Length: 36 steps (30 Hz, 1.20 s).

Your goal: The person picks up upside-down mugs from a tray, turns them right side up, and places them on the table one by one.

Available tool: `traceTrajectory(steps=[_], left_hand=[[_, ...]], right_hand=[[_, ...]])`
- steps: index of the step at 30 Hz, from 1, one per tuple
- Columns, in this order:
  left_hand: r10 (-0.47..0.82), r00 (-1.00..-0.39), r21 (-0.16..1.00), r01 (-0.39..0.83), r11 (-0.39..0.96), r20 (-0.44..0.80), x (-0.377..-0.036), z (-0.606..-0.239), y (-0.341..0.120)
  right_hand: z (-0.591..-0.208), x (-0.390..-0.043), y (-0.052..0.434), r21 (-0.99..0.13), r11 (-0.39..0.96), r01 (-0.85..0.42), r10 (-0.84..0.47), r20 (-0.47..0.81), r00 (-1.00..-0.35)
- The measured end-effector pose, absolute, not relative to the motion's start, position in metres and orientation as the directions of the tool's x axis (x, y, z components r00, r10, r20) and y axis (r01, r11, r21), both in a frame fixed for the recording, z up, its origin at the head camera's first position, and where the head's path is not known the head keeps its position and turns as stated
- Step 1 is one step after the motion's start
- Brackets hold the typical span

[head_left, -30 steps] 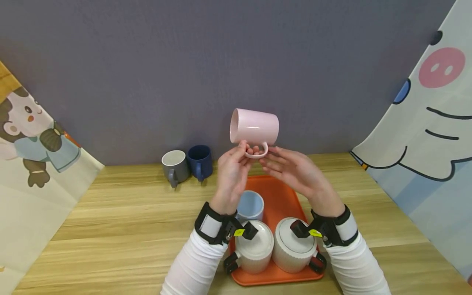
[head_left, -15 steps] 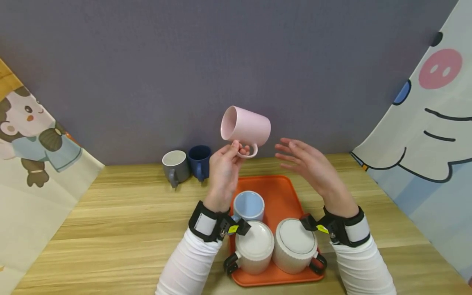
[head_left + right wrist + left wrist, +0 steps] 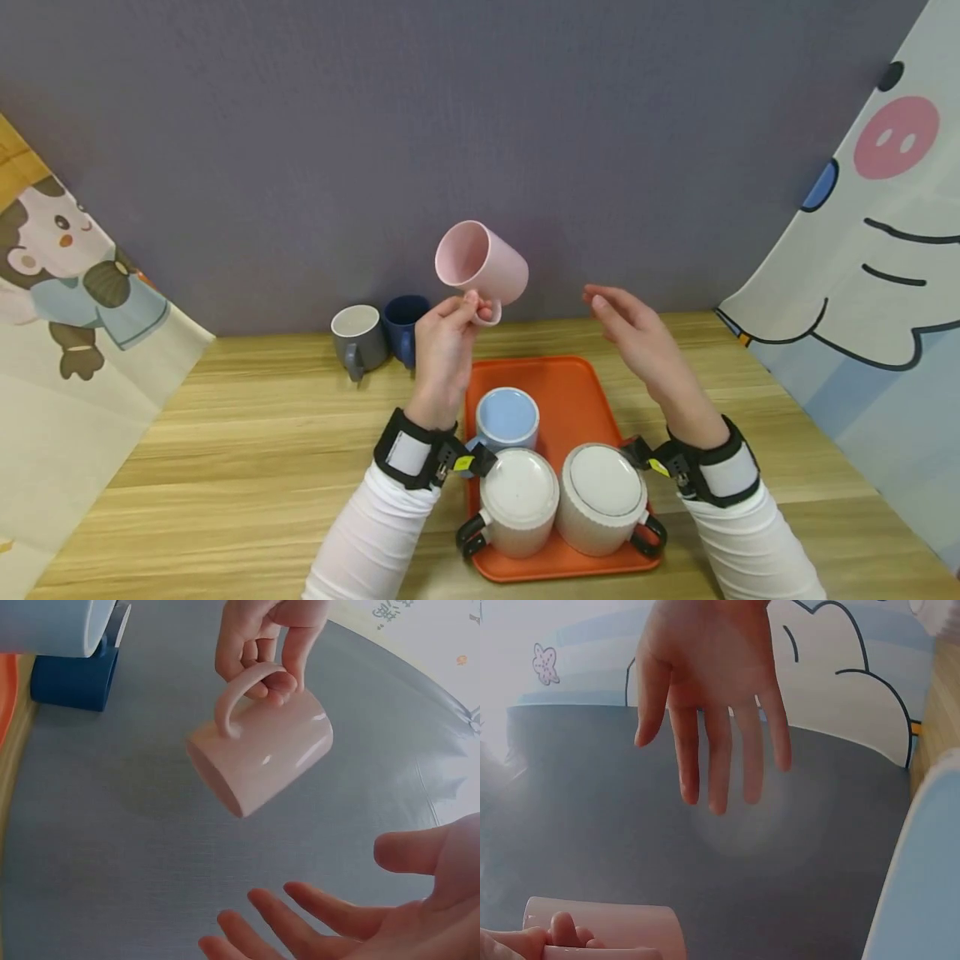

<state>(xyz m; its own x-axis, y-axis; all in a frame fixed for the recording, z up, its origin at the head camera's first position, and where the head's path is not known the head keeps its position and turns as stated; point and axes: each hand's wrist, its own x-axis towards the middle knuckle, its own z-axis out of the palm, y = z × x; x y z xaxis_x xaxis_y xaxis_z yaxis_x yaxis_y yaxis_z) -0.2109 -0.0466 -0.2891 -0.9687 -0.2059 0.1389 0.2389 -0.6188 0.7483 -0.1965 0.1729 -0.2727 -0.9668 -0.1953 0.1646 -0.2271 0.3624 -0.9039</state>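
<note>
Head view: the left hand pinches the handle of the pink mug, held tipped in the air above the far end of the orange tray, mouth turned towards the person and to the left. The right hand hangs apart from it, fingers loose, holding nothing. A grey mug and a navy mug stand on the bench by the wall; a light blue mug and two white lidded mugs sit on the tray.

Left wrist view: only the pink mug's wall and fingertips show; the right hand is spread beyond.

Right wrist view: the grip is a thumb-and-finger pinch on the handle alone. I judge a firmer hold, with a finger through the loop, would steady the tilted mug.
</note>
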Motion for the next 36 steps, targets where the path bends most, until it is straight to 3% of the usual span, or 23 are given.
traceTrajectory(steps=[10, 21, 36], left_hand=[[-0.224, -0.962, 0.791, 0.255, -0.555, 0.153, -0.214, -0.298, -0.059], [-0.246, -0.96, 0.836, 0.243, -0.493, 0.134, -0.219, -0.311, -0.071], [-0.249, -0.964, 0.87, 0.204, -0.449, 0.097, -0.227, -0.333, -0.085]], right_hand=[[-0.282, -0.198, 0.185, -0.892, 0.398, -0.215, -0.166, 0.16, -0.973], [-0.302, -0.202, 0.198, -0.753, 0.621, -0.218, -0.105, 0.196, -0.975], [-0.322, -0.199, 0.21, -0.691, 0.702, -0.172, -0.05, 0.193, -0.98]])
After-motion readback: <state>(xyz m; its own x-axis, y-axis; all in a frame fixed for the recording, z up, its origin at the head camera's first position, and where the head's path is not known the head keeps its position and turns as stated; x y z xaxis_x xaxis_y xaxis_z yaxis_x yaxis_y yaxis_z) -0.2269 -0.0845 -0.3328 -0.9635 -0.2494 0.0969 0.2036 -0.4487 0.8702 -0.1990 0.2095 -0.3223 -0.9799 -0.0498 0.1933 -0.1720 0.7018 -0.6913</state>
